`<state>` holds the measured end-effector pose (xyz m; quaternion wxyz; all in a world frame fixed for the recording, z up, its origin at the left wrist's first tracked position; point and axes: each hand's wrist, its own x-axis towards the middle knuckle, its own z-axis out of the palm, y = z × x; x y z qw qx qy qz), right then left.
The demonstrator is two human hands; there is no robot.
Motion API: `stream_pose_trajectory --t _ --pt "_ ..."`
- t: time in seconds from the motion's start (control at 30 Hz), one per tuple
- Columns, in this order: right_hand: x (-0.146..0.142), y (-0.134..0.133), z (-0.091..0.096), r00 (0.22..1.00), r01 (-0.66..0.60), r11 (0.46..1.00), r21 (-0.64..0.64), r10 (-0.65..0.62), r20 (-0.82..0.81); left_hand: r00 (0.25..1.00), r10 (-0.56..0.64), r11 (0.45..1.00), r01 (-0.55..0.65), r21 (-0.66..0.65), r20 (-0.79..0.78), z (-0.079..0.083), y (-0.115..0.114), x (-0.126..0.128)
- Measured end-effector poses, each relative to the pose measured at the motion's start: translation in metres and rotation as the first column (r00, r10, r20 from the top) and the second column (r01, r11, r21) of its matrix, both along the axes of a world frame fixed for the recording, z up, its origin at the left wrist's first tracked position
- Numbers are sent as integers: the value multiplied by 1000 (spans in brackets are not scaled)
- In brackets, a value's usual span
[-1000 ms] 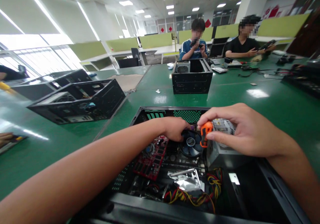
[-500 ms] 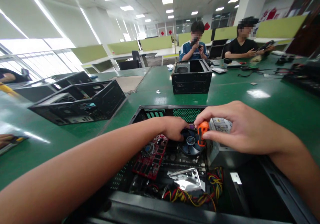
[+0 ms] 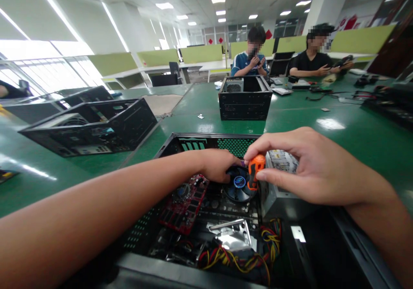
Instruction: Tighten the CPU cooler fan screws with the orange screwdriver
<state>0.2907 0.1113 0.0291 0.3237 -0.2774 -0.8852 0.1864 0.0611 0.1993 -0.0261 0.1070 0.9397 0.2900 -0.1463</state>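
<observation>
Standing over the fan, the screwdriver is pinched by the right grip; closure of the left grip cannot be told.

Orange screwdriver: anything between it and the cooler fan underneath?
Nothing visible. The right hand pinches the orange screwdriver over the cooler fan; the left hand rests at the fan's left edge, beside the tool, not under it.

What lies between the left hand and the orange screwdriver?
The head view shows the black fan with a blue hub between the left hand and the orange screwdriver, held by the right hand.
</observation>
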Motion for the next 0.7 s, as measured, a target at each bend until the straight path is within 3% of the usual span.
stream_pose_trajectory --t 0.23,0.37,0.43,0.6,0.7 --pt "2 1 0 999 -32 998 -46 32 1 997 -55 998 55 11 -50 1 1 -1" --pt "5 1 1 971 -222 963 -154 232 51 996 -48 999 49 14 -80 4 -1 2" --pt "5 2 1 956 -257 948 -185 278 96 996 -43 999 45 18 -83 4 -1 2" --pt "3 5 -3 999 -12 998 -60 15 44 997 -29 1000 30 6 -73 2 2 1" --pt "4 5 -3 999 -4 999 -34 2 -49 999 -25 1000 24 -17 -47 1 3 1"
